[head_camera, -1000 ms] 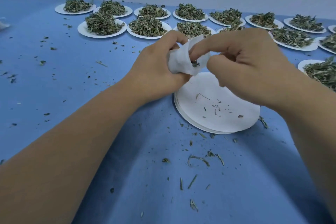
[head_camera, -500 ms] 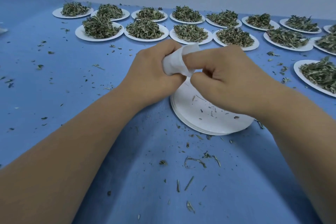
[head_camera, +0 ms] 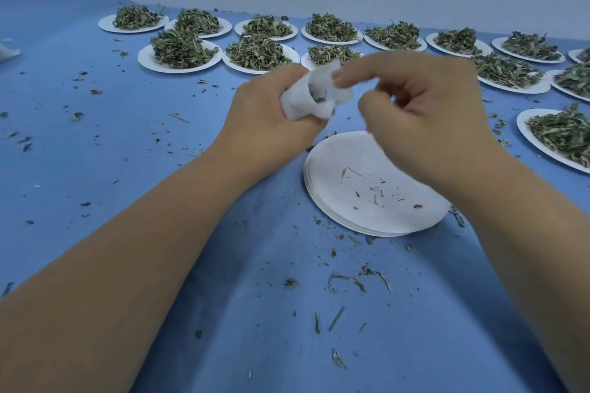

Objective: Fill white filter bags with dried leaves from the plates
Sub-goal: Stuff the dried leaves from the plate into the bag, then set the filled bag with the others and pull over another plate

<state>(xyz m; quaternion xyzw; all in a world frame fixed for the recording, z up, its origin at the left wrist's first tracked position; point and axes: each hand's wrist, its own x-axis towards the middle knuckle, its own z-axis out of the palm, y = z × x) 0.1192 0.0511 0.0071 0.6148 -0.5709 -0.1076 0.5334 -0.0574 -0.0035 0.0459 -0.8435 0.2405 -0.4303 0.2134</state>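
My left hand (head_camera: 265, 124) grips a crumpled white filter bag (head_camera: 306, 102) above the blue table, and a few dried leaves show inside its mouth. My right hand (head_camera: 424, 124) is beside it. Its index fingertip touches the bag's top edge, its thumb is just off the bag and its other fingers are curled. Under my hands lies a stack of white plates (head_camera: 367, 201) holding only leaf crumbs. Several plates heaped with dried leaves (head_camera: 180, 49) stand in two rows at the back.
More heaped plates, one of them (head_camera: 558, 134) close by, stand along the right edge. Loose leaf bits (head_camera: 348, 281) are scattered over the blue cloth (head_camera: 95, 143). A white object (head_camera: 6, 51) shows at the far left edge. A pale wall runs behind the table.
My right hand was pinching the bag's mouth with thumb and index finger. Now the thumb has come away and only the index fingertip touches. My left hand keeps its grip.
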